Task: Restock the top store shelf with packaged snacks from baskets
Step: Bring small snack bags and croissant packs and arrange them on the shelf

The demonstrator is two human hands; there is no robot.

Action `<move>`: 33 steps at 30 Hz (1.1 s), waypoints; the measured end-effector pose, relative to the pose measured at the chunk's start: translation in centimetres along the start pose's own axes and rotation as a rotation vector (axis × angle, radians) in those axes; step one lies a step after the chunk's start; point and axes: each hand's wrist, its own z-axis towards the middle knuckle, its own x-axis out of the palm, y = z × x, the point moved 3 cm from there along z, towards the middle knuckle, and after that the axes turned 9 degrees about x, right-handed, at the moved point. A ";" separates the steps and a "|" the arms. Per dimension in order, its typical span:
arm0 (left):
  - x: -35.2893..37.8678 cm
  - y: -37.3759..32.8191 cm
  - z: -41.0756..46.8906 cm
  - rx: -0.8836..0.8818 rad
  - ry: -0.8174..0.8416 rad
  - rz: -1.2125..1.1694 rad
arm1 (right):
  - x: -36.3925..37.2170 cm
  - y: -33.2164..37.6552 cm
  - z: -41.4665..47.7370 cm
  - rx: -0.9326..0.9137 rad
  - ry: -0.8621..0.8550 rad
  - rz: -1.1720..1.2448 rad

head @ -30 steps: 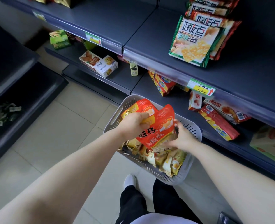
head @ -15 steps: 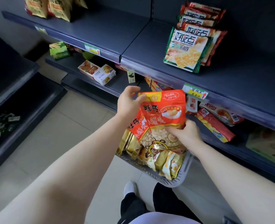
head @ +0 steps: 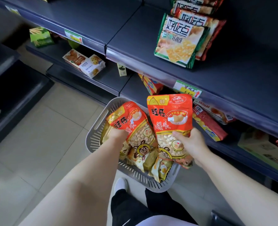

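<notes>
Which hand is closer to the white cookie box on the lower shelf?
Left. The left hand, in the basket, is below-right of the cookie box; the right hand is farther right.

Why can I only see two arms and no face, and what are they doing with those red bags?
The camera sits on the person's head and looks down, so you see what they see: their own two arms. That is the only view here. The left hand grips one red snack bag down in the grey basket by their feet, which also has gold packets inside. The right hand holds a second red bag up in front of the shelves. On the dark upper shelf lie green cracker bags.
</notes>
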 end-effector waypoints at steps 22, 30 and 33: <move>2.4 -1.2 -3.3 0.304 0.042 -0.048 | -1.8 -1.2 1.4 0.136 0.034 0.259; -1.3 -4.5 -6.9 0.541 0.126 -0.057 | -2.4 -0.9 -5.5 0.044 -0.167 0.527; -3.1 -5.5 -9.3 0.634 0.158 -0.088 | -1.6 -0.9 -9.1 0.005 -0.193 0.643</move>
